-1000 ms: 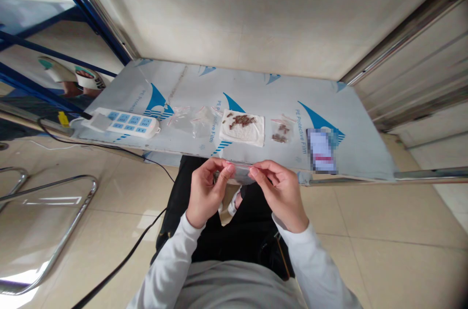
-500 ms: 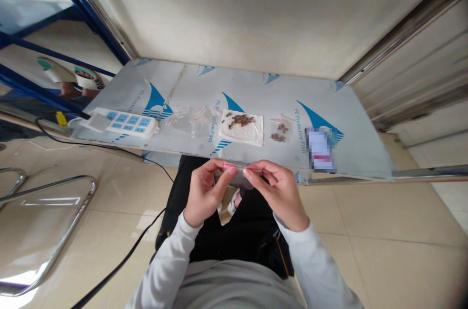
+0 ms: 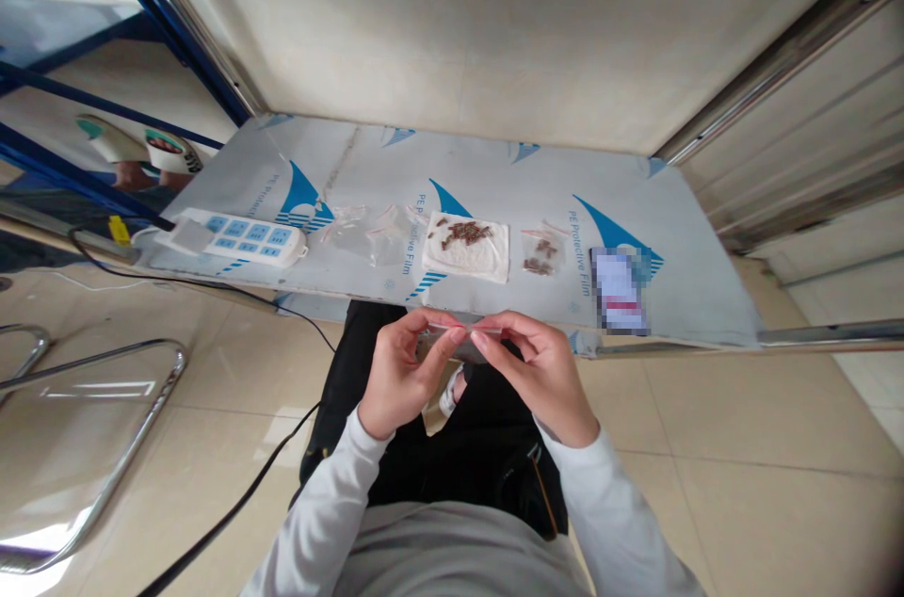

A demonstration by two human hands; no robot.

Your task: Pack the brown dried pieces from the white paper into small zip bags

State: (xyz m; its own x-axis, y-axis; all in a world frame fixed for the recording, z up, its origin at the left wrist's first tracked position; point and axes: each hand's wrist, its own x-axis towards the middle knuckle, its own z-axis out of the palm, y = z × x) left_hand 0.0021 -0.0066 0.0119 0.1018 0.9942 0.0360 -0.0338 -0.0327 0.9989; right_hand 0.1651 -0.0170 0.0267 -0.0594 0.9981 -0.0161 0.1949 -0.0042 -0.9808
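Two hands [image 3: 404, 373] [image 3: 543, 376] pinch a bag [image 3: 469, 351], apparently.

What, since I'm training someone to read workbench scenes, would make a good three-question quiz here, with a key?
1. True or false: the left hand and right hand both grip the same clear bag.
2. On the table, which lies just right of the white pad?
A) a pair of slippers
B) a bag of brown pieces
C) a metal-framed chair
3. Fill in: the power strip lies toward the table's ____ end.

Key: 1 true; 2 B; 3 left.
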